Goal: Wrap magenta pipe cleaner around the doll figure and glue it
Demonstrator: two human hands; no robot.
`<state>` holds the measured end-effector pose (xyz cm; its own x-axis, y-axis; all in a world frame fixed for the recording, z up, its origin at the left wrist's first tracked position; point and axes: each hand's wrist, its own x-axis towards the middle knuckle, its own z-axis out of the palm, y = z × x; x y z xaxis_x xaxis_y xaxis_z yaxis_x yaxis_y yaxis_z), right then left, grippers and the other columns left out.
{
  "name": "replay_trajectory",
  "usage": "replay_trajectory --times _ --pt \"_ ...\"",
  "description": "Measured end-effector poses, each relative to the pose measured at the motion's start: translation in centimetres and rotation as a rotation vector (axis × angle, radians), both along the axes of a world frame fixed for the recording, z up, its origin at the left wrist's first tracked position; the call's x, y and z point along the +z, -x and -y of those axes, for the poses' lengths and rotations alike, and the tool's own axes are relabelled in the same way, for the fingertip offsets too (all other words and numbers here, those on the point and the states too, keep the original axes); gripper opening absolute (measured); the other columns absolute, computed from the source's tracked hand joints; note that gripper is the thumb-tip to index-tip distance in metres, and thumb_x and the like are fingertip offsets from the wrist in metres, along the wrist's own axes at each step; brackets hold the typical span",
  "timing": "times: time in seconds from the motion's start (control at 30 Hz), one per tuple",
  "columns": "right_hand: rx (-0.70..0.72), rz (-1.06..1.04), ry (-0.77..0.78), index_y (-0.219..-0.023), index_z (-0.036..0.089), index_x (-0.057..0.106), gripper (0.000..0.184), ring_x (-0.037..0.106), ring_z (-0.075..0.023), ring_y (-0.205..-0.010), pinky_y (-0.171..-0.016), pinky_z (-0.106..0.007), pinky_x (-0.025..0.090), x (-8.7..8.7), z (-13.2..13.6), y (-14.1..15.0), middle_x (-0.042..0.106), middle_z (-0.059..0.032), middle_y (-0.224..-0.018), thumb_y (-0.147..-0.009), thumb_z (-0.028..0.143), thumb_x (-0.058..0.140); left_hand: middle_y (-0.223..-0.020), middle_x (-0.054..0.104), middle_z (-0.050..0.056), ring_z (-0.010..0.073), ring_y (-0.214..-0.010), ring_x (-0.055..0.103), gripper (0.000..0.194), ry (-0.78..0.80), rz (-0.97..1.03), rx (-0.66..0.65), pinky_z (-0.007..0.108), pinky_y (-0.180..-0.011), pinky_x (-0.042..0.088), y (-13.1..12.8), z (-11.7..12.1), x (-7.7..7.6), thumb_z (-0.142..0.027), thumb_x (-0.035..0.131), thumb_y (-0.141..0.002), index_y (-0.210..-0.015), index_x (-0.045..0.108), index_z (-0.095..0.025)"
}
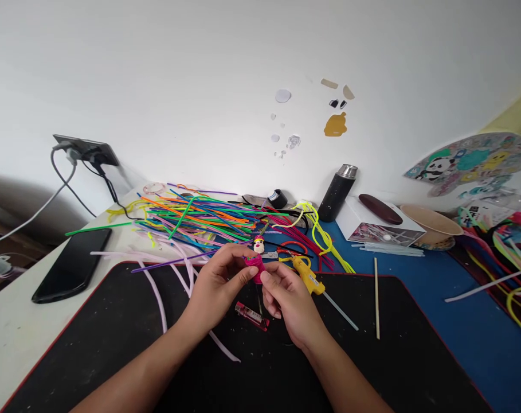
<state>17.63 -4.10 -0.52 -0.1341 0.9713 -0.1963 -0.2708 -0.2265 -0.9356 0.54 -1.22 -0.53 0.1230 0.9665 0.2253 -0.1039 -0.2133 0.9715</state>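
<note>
Between my two hands, above the black mat (337, 355), is a small doll (258, 246) with a white painted head and a pink body. My left hand (219, 281) pinches the body from the left, thumb in front. From the right, my right hand (286, 292) grips the lower body between thumb and fingers. A dark thin stem runs down below the doll. Under it on the mat lies a red tube with a printed label (251, 315). Just right of my right hand lies a yellow glue gun (307, 275) with a clear glue stick in its back.
A heap of coloured pipe cleaners (200, 215) spreads behind the mat. A phone (73, 267) lies at the left. A black thermos (338, 192), a white box (378, 223) and a wooden stick (376, 298) are to the right. Pink pipe cleaners (157, 292) cross the mat's left side.
</note>
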Motion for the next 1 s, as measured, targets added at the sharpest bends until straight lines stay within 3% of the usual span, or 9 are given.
replay_trajectory --times 0.17,0.37,0.73,0.87,1.0 --pt "0.0 0.006 0.01 -0.098 0.019 0.066 0.054 0.039 -0.0059 -0.042 -0.04 -0.02 0.022 0.0 -0.1 0.02 0.05 0.01 -0.056 -0.079 0.065 0.086 -0.101 0.074 0.004 0.0185 -0.088 0.069 0.013 -0.029 0.003 0.019 0.03 -0.079 0.055 -0.17 -0.1 0.02 -0.027 0.083 -0.088 -0.099 0.079 -0.022" --pt "0.001 -0.003 0.015 -0.099 0.019 0.066 0.052 0.039 -0.006 -0.042 -0.04 -0.02 0.022 -0.06 -0.08 0.0 0.05 0.0097 -0.056 -0.082 0.064 0.084 -0.088 0.073 0.002 0.0168 -0.075 0.066 0.024 0.0 -0.047 0.038 0.029 -0.071 0.054 -0.09 -0.06 -0.1 -0.033 0.083 -0.089 -0.111 0.078 -0.023" --pt "0.062 0.033 -0.036 -0.097 0.02 0.063 0.05 0.041 -0.0062 -0.041 -0.04 -0.02 0.023 -0.24 0.15 0.16 0.05 0.0102 -0.056 -0.085 0.065 0.082 -0.107 0.078 0.005 0.0222 -0.097 0.073 0.017 -0.099 -0.131 -0.004 0.034 -0.088 0.058 0.62 -0.35 0.02 -0.033 0.081 -0.091 -0.107 0.084 -0.027" --pt "0.057 0.03 -0.047 -0.097 0.02 0.063 0.051 0.039 -0.0061 -0.041 -0.04 -0.02 0.023 -0.17 0.29 0.25 0.05 0.0104 -0.056 -0.084 0.065 0.082 -0.113 0.078 0.006 0.0207 -0.091 0.071 0.033 -0.051 -0.097 -0.016 0.033 -0.082 0.059 0.63 -0.31 0.11 -0.041 0.078 -0.094 -0.125 0.079 -0.029" --pt "-0.016 0.014 -0.029 -0.097 0.02 0.062 0.05 0.037 -0.0059 -0.041 -0.041 -0.02 0.021 -0.39 0.0 0.35 0.048 0.0107 -0.055 -0.084 0.063 0.083 -0.115 0.076 0.008 0.0176 -0.078 0.067 0.046 -0.002 0.015 0.077 0.031 -0.069 0.057 0.73 -0.69 0.49 -0.053 0.07 -0.098 -0.134 0.07 -0.023"
